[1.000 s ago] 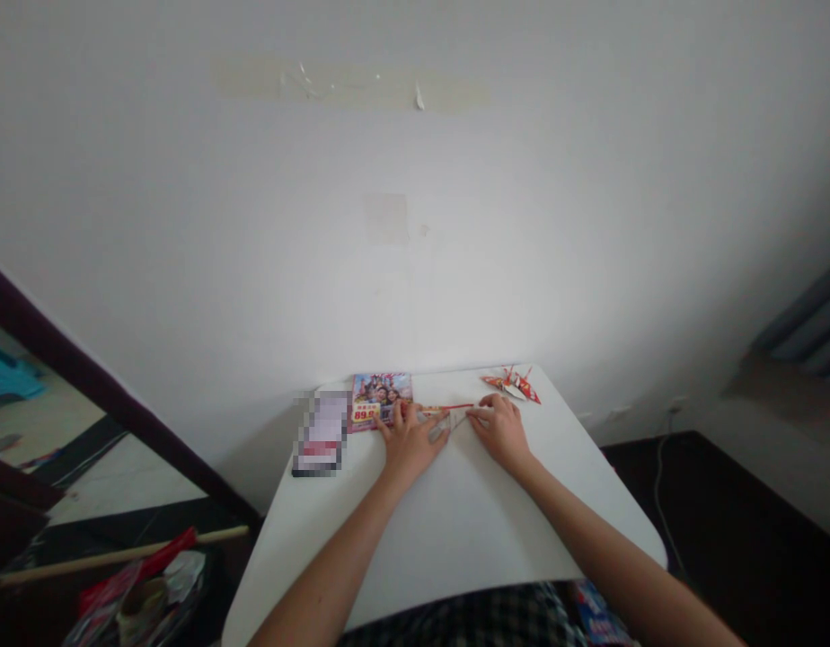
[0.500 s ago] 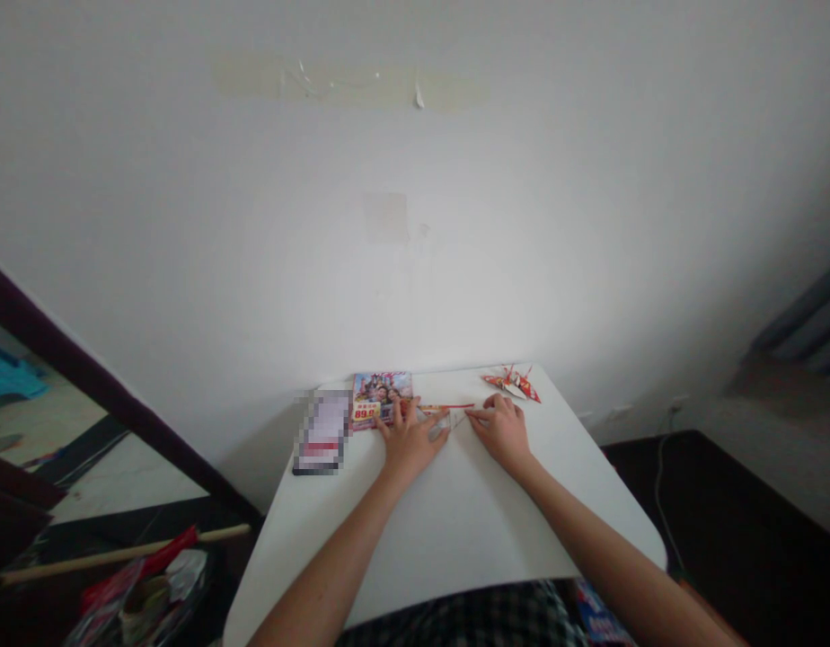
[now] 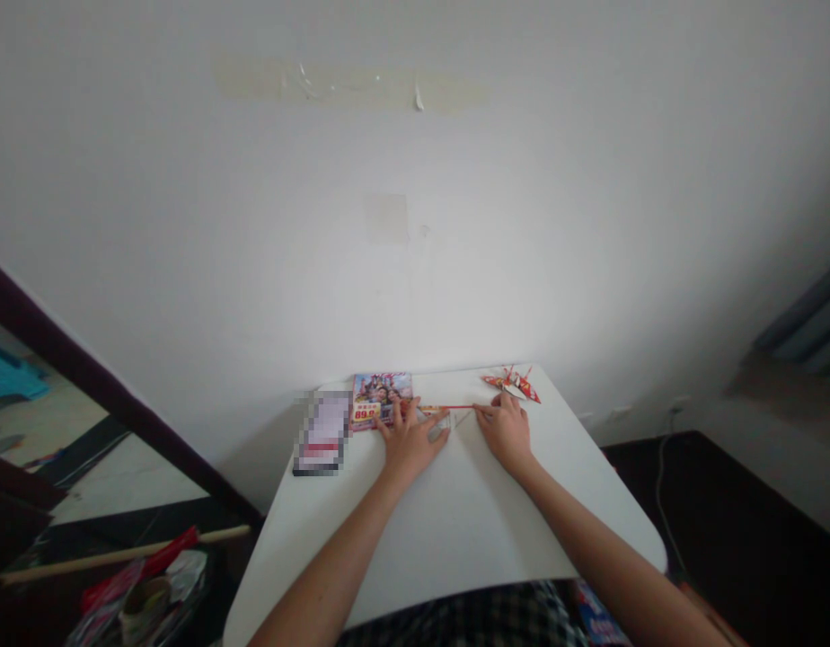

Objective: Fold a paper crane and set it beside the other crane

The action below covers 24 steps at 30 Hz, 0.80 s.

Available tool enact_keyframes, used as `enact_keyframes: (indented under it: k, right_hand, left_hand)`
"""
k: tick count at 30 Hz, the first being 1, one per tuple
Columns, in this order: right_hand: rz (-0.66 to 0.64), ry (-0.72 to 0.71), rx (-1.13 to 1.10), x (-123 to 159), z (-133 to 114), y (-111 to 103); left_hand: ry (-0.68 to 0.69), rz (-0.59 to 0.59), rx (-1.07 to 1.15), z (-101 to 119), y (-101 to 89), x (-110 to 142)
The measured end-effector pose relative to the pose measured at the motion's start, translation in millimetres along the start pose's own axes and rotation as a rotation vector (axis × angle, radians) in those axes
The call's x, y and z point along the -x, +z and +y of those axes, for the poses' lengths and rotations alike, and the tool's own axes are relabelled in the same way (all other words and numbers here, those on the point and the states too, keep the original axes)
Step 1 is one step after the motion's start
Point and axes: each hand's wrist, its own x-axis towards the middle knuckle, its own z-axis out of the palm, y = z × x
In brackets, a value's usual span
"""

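A white sheet of paper with a red printed edge (image 3: 455, 412) lies flat near the far side of the white table (image 3: 455, 530). My left hand (image 3: 408, 440) rests on its left part, fingers spread and flat. My right hand (image 3: 506, 431) presses on its right part, fingers together, the forefinger tip on the red fold line. A folded red and white paper crane (image 3: 513, 384) sits just beyond my right hand.
A colourful printed leaflet (image 3: 381, 398) lies left of my left hand, and a blurred-out phone-sized object (image 3: 321, 431) lies further left. The wall stands right behind the table. Clutter and a wooden stick (image 3: 119, 562) are on the floor at left.
My right hand has slid a little to the right along the red fold edge. My left hand stays put on the paper.
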Motion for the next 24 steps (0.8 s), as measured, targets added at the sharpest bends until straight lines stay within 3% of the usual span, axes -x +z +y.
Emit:
enact_keyframes:
  k: [8, 24]
  right_hand:
    - [-0.019, 0.032, -0.001, -4, -3, -3]
    - [-0.005, 0.027, 0.032, -9, -13, -3]
  left_hand:
    - [-0.002, 0.039, 0.000, 3, -0.2, 3]
    - [-0.017, -0.005, -0.005, 8, -5.6, 4]
